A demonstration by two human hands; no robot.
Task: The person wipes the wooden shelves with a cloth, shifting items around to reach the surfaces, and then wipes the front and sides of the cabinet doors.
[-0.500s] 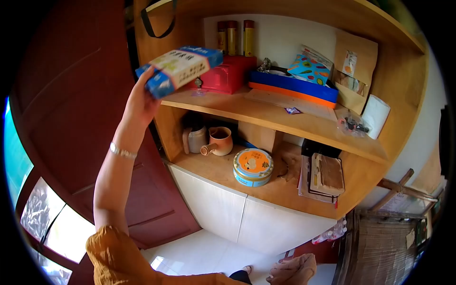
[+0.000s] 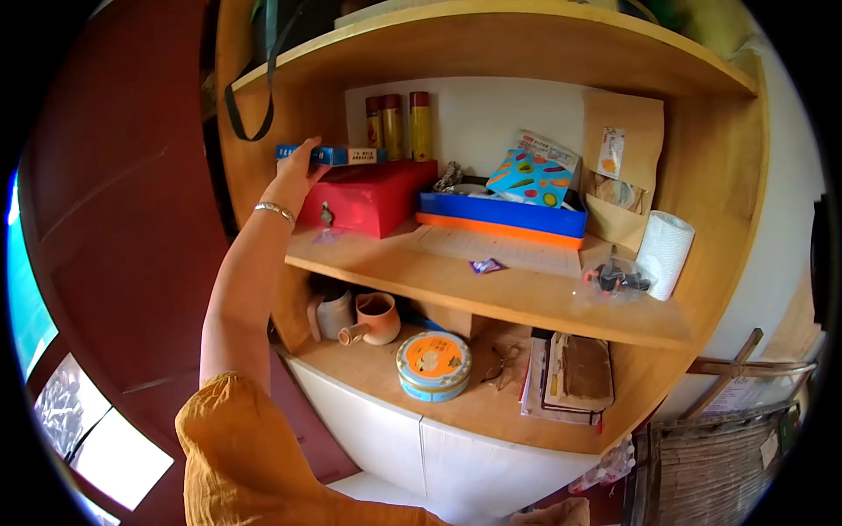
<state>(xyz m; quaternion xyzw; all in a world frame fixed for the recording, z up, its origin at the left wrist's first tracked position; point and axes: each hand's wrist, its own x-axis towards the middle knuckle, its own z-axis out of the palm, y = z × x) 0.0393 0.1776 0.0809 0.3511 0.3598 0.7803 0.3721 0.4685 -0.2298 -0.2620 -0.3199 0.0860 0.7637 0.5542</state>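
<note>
My left hand [image 2: 296,174] reaches up to the middle shelf, its fingers closed on a flat blue-and-white printed carton [image 2: 351,156]. The carton lies nearly level just above the top of a red metal box [image 2: 377,198], and I cannot tell whether it rests on it. A small key or lock hangs on the front of the red box. Behind stand several yellow cans with red caps [image 2: 420,127]. To the right is a blue-and-orange tray [image 2: 500,215] with a patterned packet [image 2: 529,178] leaning in it. My right hand does not show.
Below, the shelf holds jugs [image 2: 377,319], a round orange-topped tin [image 2: 434,364], eyeglasses [image 2: 502,366] and books [image 2: 579,375]. A paper roll [image 2: 667,254] and a small purple wrapper [image 2: 487,266] sit on the middle shelf. A black strap [image 2: 254,131] hangs at upper left.
The carton has moved away from me, from the air in front of the shelf to above the red box, and now shows its edge. The view has tilted upward.
</note>
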